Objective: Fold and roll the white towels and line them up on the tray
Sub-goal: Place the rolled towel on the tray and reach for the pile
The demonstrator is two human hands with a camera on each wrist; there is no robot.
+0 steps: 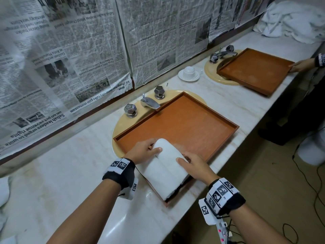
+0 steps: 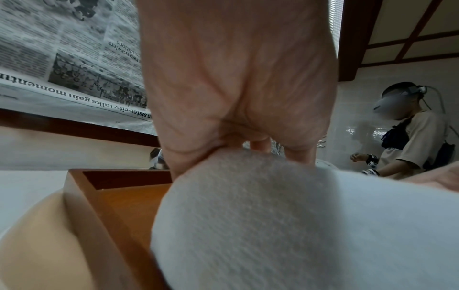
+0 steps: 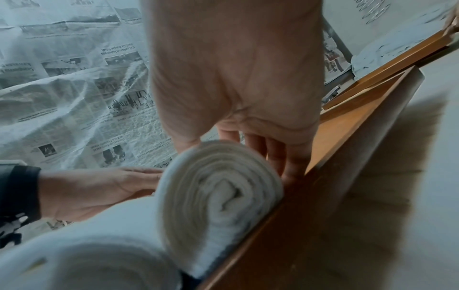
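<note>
Two rolled white towels lie side by side in the near corner of the brown tray (image 1: pixel 184 124). The nearer roll (image 1: pixel 154 178) lies untouched. My left hand (image 1: pixel 152 147) grips one end of the farther roll (image 1: pixel 169 155), thumb on top and fingers over its far side. My right hand (image 1: pixel 183 158) holds the other end, thumb on top, its fingers (image 3: pixel 280 157) reaching down between the roll's spiral end (image 3: pixel 218 192) and the tray wall (image 3: pixel 298 206). In the left wrist view the roll (image 2: pixel 248 215) fills the frame under my palm.
The tray sits over a sink with a faucet (image 1: pixel 149 103). A second tray (image 1: pixel 255 67) lies over the far sink, held by another person's hand (image 1: pixel 299 66). A cup on a saucer (image 1: pixel 189 73) stands between the sinks. Loose white towels (image 1: pixel 292 22) are piled at the back right.
</note>
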